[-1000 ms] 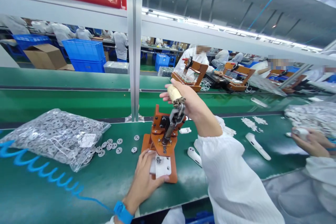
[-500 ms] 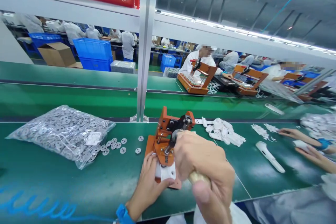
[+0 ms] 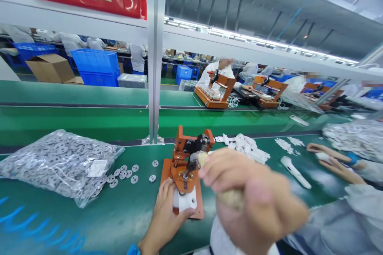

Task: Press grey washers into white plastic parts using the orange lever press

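Observation:
An orange bench press with a black toggle clamp (image 3: 196,143) stands on the green table in front of me. A white plastic part (image 3: 189,202) lies on its base, partly hidden under the orange pressing plate (image 3: 183,182). My left hand (image 3: 163,215) grips this part from the left, thumb along its near edge. My right hand (image 3: 254,195), blurred, is wrapped round the clamp's lever, whose yellowish wrapped handle (image 3: 231,198) shows between and below the fingers. Left of the press lie several small grey discs (image 3: 134,179) with holes.
A clear bag of grey discs (image 3: 60,163) lies at left, a blue coiled hose (image 3: 44,231) nearer me. White plastic parts (image 3: 247,147) are piled behind my right hand. At right, a co-worker's hands (image 3: 332,163) hold a white piece near a long white part (image 3: 295,172). A metal post (image 3: 154,55) rises behind.
My right hand has drawn the lever handle toward me and to the right. My left hand keeps its hold on the white part. The whole view has shifted a little.

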Available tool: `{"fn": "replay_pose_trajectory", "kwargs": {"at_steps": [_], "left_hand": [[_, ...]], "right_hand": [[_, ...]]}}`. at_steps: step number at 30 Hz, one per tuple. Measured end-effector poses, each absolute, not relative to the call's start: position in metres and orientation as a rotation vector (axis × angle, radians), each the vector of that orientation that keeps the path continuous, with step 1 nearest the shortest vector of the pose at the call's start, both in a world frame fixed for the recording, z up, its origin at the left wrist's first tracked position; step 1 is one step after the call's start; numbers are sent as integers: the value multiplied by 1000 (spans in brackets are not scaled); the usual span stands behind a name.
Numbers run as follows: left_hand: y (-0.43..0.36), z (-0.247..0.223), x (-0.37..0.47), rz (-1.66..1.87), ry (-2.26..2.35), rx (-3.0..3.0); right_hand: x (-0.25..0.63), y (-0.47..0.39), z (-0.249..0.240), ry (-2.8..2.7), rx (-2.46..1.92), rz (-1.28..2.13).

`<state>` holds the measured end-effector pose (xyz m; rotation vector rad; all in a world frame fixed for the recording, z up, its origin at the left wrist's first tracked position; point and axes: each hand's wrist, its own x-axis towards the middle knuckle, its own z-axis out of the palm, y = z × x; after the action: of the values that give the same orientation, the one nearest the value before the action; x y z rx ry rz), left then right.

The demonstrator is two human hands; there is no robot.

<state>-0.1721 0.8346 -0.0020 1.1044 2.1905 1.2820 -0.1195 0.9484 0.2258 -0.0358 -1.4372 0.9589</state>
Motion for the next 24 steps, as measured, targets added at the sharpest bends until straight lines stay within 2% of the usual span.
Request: {"fn": "replay_pose_trajectory", "kwargs": {"at_steps": [3,5,8,10,12,14,17,20,24], "left_hand": [[834,-6,-173,1165,2201,1097],[833,-10,-173,1066,2243,1115],[833,-21,-173,1025,2348,1214],[834,-29,-176,1060,2407,1297],[836,-35,-178,1091,2431,1367],[837,-38,-180,1103,2429,1408],[836,-38,-176,1112,2421,1414],[837,-35,-167,1112,2438,1362],[839,-36,-155,1103,2500,1239]], "right_hand": [[-142,984,271,-1579,-100,926],[-171,1016,284,-1741,-149,1000],[-212,1063,276,-1949,-415,1335],[-221,1083,263,-2028,-553,1409],[-208,1084,249,-2005,-597,1337],[-175,1063,236,-1869,-606,1124],[-107,1005,202,-1763,-569,762],[-52,949,140,-2243,-393,787],[-30,912,56,-2513,-448,585]]}}
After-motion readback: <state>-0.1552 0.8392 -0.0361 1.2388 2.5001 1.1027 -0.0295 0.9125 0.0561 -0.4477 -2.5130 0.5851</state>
